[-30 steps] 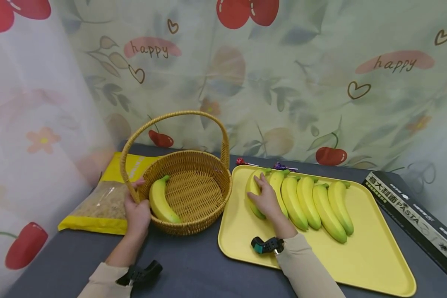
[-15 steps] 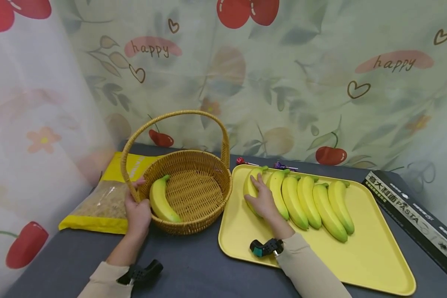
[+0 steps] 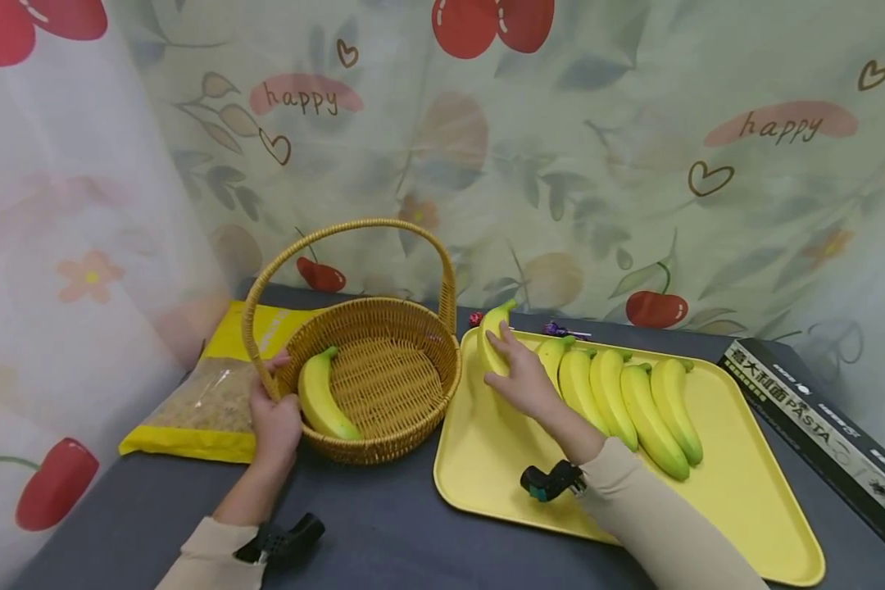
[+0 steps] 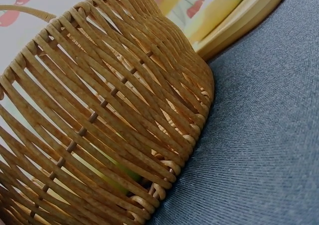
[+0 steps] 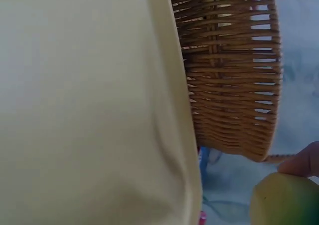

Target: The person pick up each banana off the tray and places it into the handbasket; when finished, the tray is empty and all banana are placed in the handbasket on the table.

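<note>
My left hand (image 3: 274, 426) grips the left side of a wicker basket (image 3: 383, 452), where the handle meets the rim. Inside, at the left, lies one banana (image 3: 323, 400). My right hand (image 3: 525, 378) holds another banana (image 3: 492, 332), raised above the left end of a yellow tray (image 3: 479, 487). In the right wrist view the end of this held banana (image 5: 281, 202) shows at the lower right, with a fingertip on it. Several more bananas (image 3: 610, 397) lie side by side on the tray. The left wrist view shows mostly the basket's woven wall (image 4: 109, 105).
Behind the basket's left side lies a yellow bag (image 3: 199, 401) with a see-through panel. A black pasta box (image 3: 819, 434) runs along the tray's right. Two wrapped lollipops, one red (image 3: 475, 319) and one purple (image 3: 556, 329), lie behind the tray. A patterned curtain (image 3: 597, 205) closes off the back.
My right hand has taken hold of the leftmost banana and lifted it off the tray, up and slightly left. The left hand and the basket have stayed in place.
</note>
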